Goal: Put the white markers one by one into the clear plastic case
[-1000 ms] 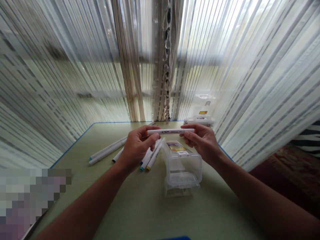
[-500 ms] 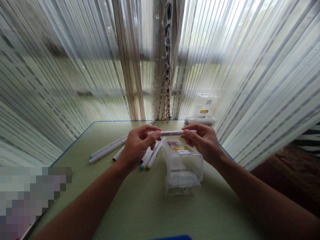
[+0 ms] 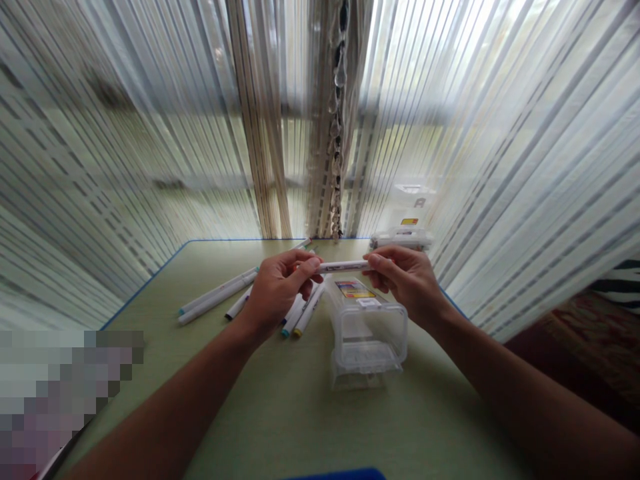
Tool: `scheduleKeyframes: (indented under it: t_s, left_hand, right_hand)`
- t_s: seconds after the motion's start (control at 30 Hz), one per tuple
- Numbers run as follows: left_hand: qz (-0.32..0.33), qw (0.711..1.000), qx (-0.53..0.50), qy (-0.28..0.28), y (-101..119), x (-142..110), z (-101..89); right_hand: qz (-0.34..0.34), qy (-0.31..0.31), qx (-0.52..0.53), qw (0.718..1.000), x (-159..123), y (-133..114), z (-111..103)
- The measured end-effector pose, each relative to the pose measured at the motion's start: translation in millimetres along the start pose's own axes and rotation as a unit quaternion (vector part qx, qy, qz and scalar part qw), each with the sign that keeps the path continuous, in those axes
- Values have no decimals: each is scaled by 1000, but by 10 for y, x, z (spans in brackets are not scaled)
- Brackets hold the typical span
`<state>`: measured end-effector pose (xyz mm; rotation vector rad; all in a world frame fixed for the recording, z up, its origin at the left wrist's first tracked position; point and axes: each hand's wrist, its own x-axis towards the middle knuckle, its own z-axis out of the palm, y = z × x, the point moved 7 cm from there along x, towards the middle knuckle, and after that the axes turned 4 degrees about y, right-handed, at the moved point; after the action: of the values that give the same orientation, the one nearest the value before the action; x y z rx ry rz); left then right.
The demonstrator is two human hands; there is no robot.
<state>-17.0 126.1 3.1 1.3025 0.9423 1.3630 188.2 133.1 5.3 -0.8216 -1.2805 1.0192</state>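
A white marker (image 3: 344, 267) with dark print lies level between my two hands, above the table. My left hand (image 3: 280, 287) pinches its left end between thumb and fingers. The right end is pinched in my right hand (image 3: 400, 277), whose fingers cover most of that tip. Just below and in front stands a clear plastic case (image 3: 370, 333) with a yellow label on top and its open end facing me. Several white markers (image 3: 215, 297) with coloured ends lie on the table around and behind my left hand, which partly hides them.
The green table (image 3: 260, 413) has a blue edge. At its back right stands another clear case (image 3: 403, 239) with its lid up. String curtains (image 3: 150, 133) and a beaded strand (image 3: 338, 133) hang behind. A blue object (image 3: 345, 474) shows at the near edge; a pixelated patch covers the lower left.
Both hands stay nearly in place with the marker between them. The orange ends seen earlier on the marker are now more covered by my fingers.
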Motion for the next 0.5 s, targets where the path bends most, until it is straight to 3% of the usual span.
scheduleKeyframes:
  t_s: [0.23, 0.5]
  left_hand:
    - [7, 1000, 30, 0, 28, -10, 0]
    - [-2, 1000, -9, 1, 13, 1, 9]
  right_hand:
    - [8, 14, -17, 1000, 10, 13, -7]
    - [21, -4, -12, 1000, -4, 7, 28]
